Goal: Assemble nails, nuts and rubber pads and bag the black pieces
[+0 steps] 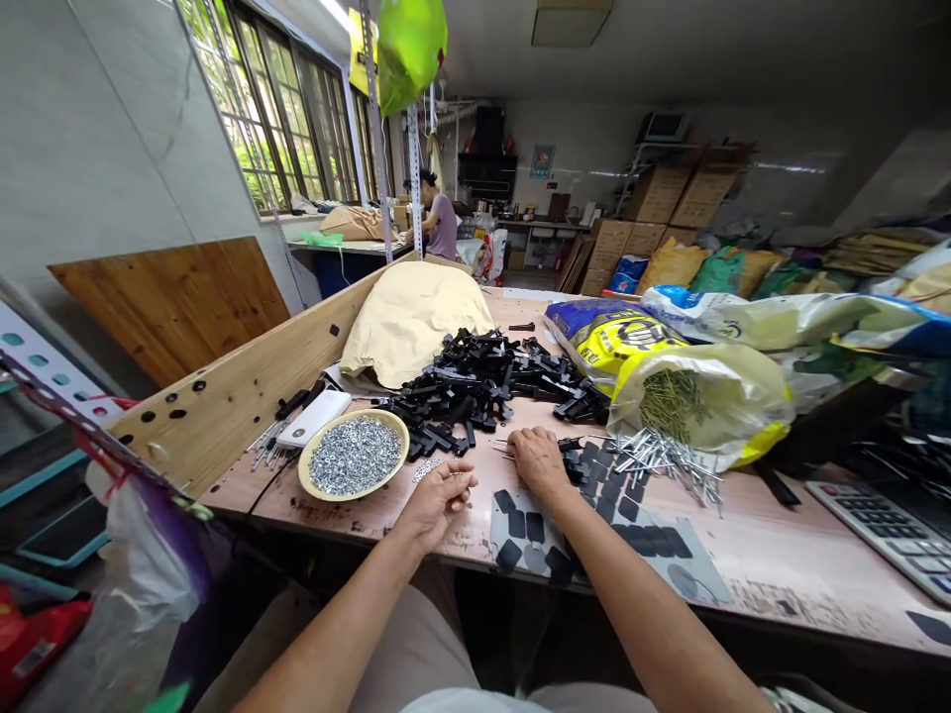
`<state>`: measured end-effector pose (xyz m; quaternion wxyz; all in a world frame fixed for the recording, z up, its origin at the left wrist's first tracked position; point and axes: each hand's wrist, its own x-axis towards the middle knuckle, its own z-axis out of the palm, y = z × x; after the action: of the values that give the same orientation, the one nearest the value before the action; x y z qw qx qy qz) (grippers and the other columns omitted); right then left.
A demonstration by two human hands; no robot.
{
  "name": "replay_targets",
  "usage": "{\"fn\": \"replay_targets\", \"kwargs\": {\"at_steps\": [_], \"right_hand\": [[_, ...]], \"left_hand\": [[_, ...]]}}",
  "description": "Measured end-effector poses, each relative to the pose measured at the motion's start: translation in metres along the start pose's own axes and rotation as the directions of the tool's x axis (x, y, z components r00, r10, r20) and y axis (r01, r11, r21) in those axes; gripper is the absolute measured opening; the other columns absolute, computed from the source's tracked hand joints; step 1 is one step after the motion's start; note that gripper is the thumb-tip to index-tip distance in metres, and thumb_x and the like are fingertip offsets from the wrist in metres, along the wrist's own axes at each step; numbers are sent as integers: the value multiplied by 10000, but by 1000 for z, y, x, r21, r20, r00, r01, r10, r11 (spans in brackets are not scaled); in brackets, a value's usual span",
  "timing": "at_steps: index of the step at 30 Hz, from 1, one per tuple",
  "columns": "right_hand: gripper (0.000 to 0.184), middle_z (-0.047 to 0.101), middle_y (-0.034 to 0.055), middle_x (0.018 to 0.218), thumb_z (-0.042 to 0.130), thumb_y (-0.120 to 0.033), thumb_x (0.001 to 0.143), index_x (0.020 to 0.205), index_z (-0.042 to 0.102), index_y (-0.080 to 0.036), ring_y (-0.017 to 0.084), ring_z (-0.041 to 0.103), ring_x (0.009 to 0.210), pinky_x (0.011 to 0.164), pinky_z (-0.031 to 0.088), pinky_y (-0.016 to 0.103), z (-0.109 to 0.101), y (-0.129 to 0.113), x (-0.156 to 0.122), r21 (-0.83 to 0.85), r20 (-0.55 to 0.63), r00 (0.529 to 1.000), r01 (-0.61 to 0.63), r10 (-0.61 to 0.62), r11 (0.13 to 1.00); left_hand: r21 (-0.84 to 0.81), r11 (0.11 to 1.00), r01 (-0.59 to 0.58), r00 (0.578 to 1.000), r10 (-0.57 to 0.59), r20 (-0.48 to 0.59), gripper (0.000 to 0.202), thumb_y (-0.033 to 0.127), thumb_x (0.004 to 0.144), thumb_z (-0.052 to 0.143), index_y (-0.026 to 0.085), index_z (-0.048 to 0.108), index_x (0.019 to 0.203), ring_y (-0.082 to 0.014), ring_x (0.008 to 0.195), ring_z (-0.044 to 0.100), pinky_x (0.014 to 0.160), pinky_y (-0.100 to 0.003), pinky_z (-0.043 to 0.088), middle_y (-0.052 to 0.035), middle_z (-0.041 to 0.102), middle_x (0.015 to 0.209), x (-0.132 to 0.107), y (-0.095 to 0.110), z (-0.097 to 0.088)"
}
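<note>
My left hand (438, 503) is just above the table's front part, palm turned inward. Its fingers are curled with thumb and fingertips together; whatever they hold is too small to make out. A few small metal nuts (426, 468) lie beside it, right of a yellow bowl (355, 458) full of nuts. My right hand (536, 461) rests on the table, fingers bent down and closed near some thin pins (502, 448); what is under the fingertips is hidden. In front of both hands spreads a heap of black plastic parts (475, 381).
Right of the hands lie long metal pins (661, 456), a bag of brass-coloured pins (673, 401), black pads (654, 541) and a calculator (884, 525). A white power bank-like box (315, 418) and cream sack (416, 317) stand left. Another person (442, 223) sits far back.
</note>
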<state>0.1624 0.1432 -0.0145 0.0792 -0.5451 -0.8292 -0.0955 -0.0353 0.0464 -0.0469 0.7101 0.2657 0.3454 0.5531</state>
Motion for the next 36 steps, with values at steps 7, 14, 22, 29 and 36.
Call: {"fn": "replay_targets", "kwargs": {"at_steps": [7, 14, 22, 29, 36], "right_hand": [[288, 629, 70, 995, 320, -301, 1064, 1053, 591, -203, 181, 590, 885, 805, 415, 268, -43, -24, -55, 227, -114, 987, 135, -111, 964], [293, 634, 64, 960, 339, -367, 1055, 1017, 590, -221, 192, 618, 902, 755, 441, 265, -54, -46, -100, 393, -37, 996, 86, -78, 915], [312, 569, 15, 745, 400, -434, 1008, 853, 547, -207, 146, 545, 669, 630, 394, 252, -62, -54, -108, 668, 79, 995, -92, 52, 739], [621, 432, -81, 609, 624, -794, 722, 814, 487, -195, 35, 277, 351, 356, 222, 203, -42, -56, -113, 881, 473, 881, -473, -20, -5], [526, 483, -29, 605, 466, -706, 904, 811, 553, -196, 103, 402, 523, 510, 309, 241, -37, -54, -125, 867, 210, 971, -238, 112, 437]], "left_hand": [[-241, 964, 112, 993, -98, 70, 329, 198, 635, 870, 104, 655, 865, -33, 575, 490, 465, -113, 336, -20, 591, 749, -1, -1, 14], [-232, 963, 140, 987, -116, 114, 344, 243, 633, 894, 104, 667, 851, -43, 596, 500, 510, -117, 361, -21, 605, 725, -12, -6, 33], [105, 982, -156, 987, 152, 44, 269, 354, 680, 822, 132, 684, 743, -74, 577, 437, 551, -188, 324, 6, 602, 635, -24, -6, 39], [273, 940, -206, 978, 189, 88, 271, 395, 677, 772, 148, 734, 781, -111, 600, 442, 588, -239, 324, -6, 609, 639, -28, -10, 37], [165, 982, -94, 995, 86, 55, 323, 420, 629, 837, 139, 701, 712, -87, 554, 415, 543, -224, 279, 9, 569, 595, -28, -13, 41]]}}
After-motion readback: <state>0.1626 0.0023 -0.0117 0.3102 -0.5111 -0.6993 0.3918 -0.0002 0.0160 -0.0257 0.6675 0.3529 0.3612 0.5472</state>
